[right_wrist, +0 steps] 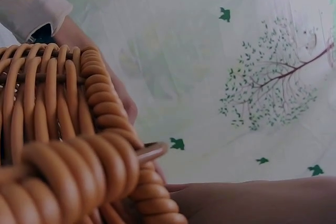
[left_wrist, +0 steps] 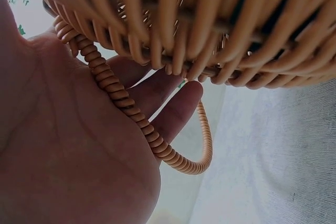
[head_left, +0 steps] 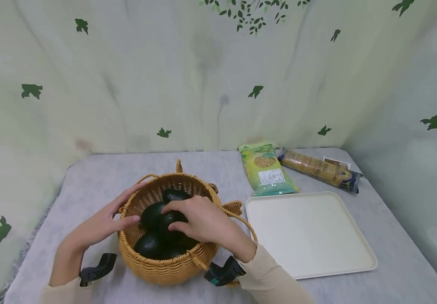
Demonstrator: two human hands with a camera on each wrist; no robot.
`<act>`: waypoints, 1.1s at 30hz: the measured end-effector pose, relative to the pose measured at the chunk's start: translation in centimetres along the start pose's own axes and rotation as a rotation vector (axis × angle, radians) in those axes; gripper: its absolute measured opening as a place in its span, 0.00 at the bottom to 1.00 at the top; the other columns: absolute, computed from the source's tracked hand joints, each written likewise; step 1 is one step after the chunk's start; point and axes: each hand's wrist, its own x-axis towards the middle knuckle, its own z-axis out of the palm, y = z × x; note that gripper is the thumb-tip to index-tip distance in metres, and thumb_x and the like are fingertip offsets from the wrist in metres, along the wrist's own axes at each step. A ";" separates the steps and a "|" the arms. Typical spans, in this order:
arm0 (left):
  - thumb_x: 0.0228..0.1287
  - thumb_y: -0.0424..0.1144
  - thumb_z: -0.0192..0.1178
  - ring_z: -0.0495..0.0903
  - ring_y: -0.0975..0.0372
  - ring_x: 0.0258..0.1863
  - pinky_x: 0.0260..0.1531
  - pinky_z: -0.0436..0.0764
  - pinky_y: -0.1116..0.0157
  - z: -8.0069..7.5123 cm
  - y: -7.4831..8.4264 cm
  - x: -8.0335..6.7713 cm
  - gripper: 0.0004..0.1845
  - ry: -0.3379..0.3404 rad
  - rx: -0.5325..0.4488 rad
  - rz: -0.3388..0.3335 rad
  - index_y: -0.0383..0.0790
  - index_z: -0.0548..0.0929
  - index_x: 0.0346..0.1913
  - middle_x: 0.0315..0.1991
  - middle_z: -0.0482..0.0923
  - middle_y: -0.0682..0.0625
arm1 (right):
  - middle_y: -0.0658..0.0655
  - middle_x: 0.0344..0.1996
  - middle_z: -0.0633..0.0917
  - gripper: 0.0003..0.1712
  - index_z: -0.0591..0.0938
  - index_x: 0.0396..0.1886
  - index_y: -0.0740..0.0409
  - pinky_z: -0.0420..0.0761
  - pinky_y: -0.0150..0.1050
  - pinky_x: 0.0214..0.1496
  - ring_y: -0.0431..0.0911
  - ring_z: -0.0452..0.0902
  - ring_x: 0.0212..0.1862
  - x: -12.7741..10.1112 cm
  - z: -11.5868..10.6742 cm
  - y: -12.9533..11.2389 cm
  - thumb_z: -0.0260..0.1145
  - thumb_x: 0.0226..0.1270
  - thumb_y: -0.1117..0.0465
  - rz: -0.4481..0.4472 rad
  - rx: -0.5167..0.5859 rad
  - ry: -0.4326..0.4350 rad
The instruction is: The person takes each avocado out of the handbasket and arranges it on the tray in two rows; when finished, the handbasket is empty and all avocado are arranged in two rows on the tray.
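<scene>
A round wicker basket [head_left: 165, 274] holds several dark, glossy rounded fruits that look like avocados [head_left: 150, 245]. My left hand [head_left: 109, 217] holds the basket's left rim, thumb over the inside and fingers along the outside. In the left wrist view a coiled handle [left_wrist: 118, 95] crosses the left palm [left_wrist: 79, 129]. Reaching in over the right rim, my right hand [head_left: 199, 217] grips one avocado [head_left: 170, 219] between thumb and fingers. In the right wrist view the basket's rim [right_wrist: 102, 98] hides most of the hand's work.
Right of the basket lies a white rectangular tray [head_left: 309, 236]. Behind it are a green and yellow bag [head_left: 267, 169] and a long packet of what looks like dry noodles [head_left: 317, 166]. A patterned curtain [head_left: 203, 84] stands behind the cloth-covered table [head_left: 93, 181].
</scene>
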 end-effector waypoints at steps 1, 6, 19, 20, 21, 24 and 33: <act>0.75 0.38 0.59 0.59 0.35 0.73 0.54 0.74 0.32 -0.2 0.1 0.0 0.43 0.001 -0.002 0.002 0.65 0.49 0.83 0.82 0.47 0.42 | 0.46 0.44 0.90 0.21 0.84 0.62 0.47 0.74 0.24 0.36 0.30 0.75 0.26 0.1 -0.1 -0.1 0.71 0.72 0.53 -0.003 -0.002 0.000; 0.75 0.38 0.59 0.60 0.36 0.73 0.54 0.73 0.31 -0.9 0.5 -0.1 0.43 0.002 0.007 -0.003 0.65 0.48 0.83 0.82 0.48 0.42 | 0.47 0.43 0.90 0.21 0.84 0.63 0.47 0.73 0.24 0.34 0.30 0.74 0.25 0.5 -0.6 -0.5 0.70 0.72 0.52 -0.021 -0.004 -0.001; 0.75 0.39 0.59 0.61 0.36 0.73 0.56 0.72 0.32 -0.6 -0.1 0.3 0.43 0.002 0.002 -0.004 0.65 0.49 0.83 0.82 0.48 0.43 | 0.43 0.28 0.84 0.22 0.83 0.64 0.45 0.69 0.25 0.29 0.32 0.66 0.18 0.1 -0.7 0.1 0.69 0.73 0.51 -0.059 0.042 0.013; 0.75 0.39 0.59 0.61 0.36 0.73 0.56 0.73 0.33 -0.6 -0.1 0.3 0.42 0.001 -0.004 -0.004 0.65 0.49 0.83 0.82 0.48 0.43 | 0.43 0.28 0.84 0.22 0.83 0.64 0.46 0.68 0.25 0.29 0.32 0.66 0.18 0.0 -0.7 0.1 0.69 0.73 0.51 -0.065 0.052 0.015; 0.75 0.39 0.59 0.62 0.36 0.73 0.55 0.74 0.34 -0.5 -0.2 0.2 0.43 0.000 -0.010 -0.006 0.65 0.49 0.83 0.82 0.48 0.42 | 0.43 0.27 0.84 0.22 0.83 0.64 0.46 0.68 0.25 0.28 0.32 0.66 0.17 -0.1 -0.7 0.1 0.69 0.73 0.51 -0.073 0.065 0.016; 0.75 0.38 0.59 0.63 0.36 0.72 0.55 0.75 0.37 -0.4 -0.1 0.1 0.43 -0.002 -0.017 -0.012 0.65 0.49 0.83 0.82 0.48 0.40 | 0.44 0.28 0.84 0.22 0.83 0.64 0.48 0.68 0.25 0.28 0.33 0.64 0.16 -0.3 -0.7 0.2 0.69 0.73 0.52 -0.098 0.117 0.032; 0.76 0.40 0.58 0.63 0.37 0.72 0.56 0.74 0.37 -0.1 0.1 -0.1 0.42 -0.010 -0.031 -0.025 0.67 0.49 0.83 0.82 0.48 0.41 | 0.48 0.46 0.89 0.22 0.84 0.64 0.47 0.71 0.27 0.32 0.34 0.65 0.21 -1.1 -0.9 0.2 0.71 0.72 0.53 -0.122 0.214 0.103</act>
